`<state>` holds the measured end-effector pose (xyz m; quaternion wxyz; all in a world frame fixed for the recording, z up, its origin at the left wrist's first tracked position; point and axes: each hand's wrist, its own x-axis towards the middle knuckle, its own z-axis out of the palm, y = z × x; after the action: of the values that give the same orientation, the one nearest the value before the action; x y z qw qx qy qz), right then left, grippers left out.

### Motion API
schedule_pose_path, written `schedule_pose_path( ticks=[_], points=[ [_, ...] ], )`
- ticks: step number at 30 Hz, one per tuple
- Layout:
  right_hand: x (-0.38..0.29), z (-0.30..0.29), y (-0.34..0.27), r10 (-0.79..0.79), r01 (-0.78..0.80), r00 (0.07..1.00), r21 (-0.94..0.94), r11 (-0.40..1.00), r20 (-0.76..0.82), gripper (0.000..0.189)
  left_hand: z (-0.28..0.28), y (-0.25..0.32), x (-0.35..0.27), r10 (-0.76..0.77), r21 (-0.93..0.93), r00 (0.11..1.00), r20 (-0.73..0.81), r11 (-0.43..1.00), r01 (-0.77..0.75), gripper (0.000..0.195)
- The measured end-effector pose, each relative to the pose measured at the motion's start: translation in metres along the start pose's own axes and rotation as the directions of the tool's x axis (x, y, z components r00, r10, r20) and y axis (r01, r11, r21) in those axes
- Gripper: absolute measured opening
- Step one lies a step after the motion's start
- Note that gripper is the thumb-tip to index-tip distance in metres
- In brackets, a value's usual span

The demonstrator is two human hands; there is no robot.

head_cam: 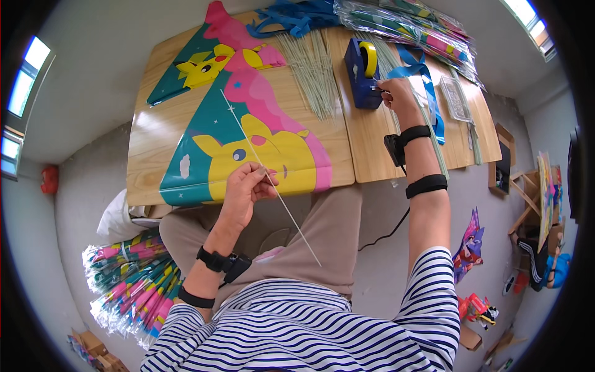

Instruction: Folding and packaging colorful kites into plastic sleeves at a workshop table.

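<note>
My left hand (245, 188) pinches a thin white rod (298, 223) near its middle. The rod slants from over the printed sheet down across my lap. Under its upper half lies a kite-like plastic sheet (195, 156) in green, pink and yellow with a cartoon face. At the cutter end of a blue tape dispenser (359, 86), my right hand (400, 96) has its thumb and fingers closed on what looks like the end of clear tape. A yellow-cored tape roll (370, 59) sits in the dispenser.
A second printed sheet (209, 69) lies farther back. Many thin rods (311, 74) are spread beside the dispenser, near blue ribbon (297, 18) and a clear plastic box (455, 98). Wrapped bundles (135, 279) rest at the lower left. Another person (553, 269) is at far right.
</note>
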<state>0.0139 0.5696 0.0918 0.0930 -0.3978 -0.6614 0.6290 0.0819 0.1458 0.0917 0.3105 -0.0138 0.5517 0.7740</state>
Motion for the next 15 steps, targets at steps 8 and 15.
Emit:
schedule_pose_path(
  ticks=[8,15],
  points=[
    [-0.009,0.009,0.014,-0.103,0.104,0.994,0.304,0.947,-0.020,0.005,0.020,0.008,0.007,0.007,0.043,0.997,0.072,0.999,-0.010,0.012],
    [0.003,0.006,0.022,-0.166,0.173,0.985,0.268,0.948,-0.048,0.006,0.037,0.006,0.012,0.001,0.058,0.995,0.096,0.998,-0.006,0.012]
  ],
)
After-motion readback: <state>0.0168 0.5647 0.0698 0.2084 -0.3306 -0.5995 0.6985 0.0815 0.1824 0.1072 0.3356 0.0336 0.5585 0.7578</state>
